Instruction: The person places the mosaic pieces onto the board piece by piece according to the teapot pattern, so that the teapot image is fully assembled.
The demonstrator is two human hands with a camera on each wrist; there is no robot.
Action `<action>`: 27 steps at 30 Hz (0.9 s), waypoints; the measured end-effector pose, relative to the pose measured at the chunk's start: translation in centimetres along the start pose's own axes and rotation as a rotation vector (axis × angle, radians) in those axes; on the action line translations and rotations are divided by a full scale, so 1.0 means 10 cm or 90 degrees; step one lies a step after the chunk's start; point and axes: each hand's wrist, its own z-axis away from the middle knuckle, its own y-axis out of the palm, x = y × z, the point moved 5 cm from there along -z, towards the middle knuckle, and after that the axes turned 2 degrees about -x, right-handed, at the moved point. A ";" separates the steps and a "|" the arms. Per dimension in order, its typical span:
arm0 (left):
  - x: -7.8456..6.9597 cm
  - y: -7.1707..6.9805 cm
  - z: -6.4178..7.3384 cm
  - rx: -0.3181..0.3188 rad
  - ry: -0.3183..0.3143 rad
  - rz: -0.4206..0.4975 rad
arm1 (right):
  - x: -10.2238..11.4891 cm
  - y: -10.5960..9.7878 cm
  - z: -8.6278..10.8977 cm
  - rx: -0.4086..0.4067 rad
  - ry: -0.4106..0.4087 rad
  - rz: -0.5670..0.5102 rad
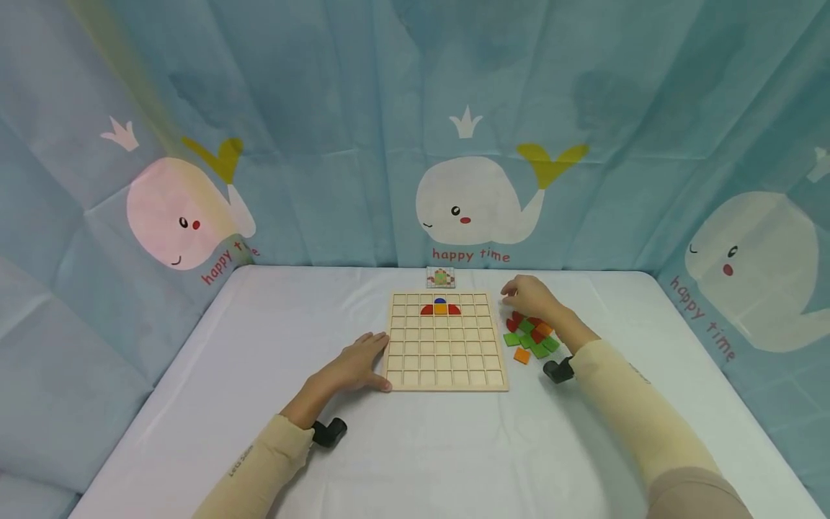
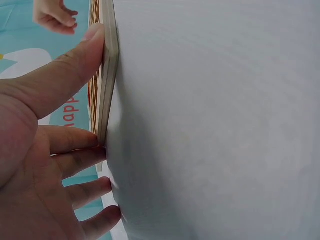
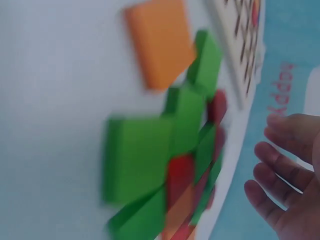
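A wooden grid board [image 1: 446,346] lies flat on the white table. Near its far edge, a blue half-round piece [image 1: 440,300] sits above an orange square [image 1: 441,309], with a red quarter-round piece [image 1: 426,310] on the left and another [image 1: 454,310] on the right. My left hand [image 1: 357,364] touches the board's left side, thumb at the near corner and fingers spread along the edge. Beyond a loose pile of green tiles [image 1: 540,350], red pieces [image 1: 511,325] and orange squares [image 1: 521,355], my right hand [image 1: 528,295] hovers with fingers loosely bent and nothing in them.
Behind the board lies a small pattern card [image 1: 441,277] with a coloured design. A light blue curtain [image 1: 337,209] printed with whales hangs along the table's back and sides.
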 end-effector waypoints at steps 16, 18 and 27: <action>-0.01 -0.02 0.02 -0.002 0.001 -0.001 | -0.58 -0.01 0.24 0.036 0.095 0.002; -0.01 -0.02 0.02 -0.002 0.000 -0.003 | -0.60 -0.02 0.26 0.041 0.106 0.000; -0.02 -0.02 0.02 -0.007 -0.002 -0.006 | -0.63 -0.06 0.30 0.045 0.115 -0.007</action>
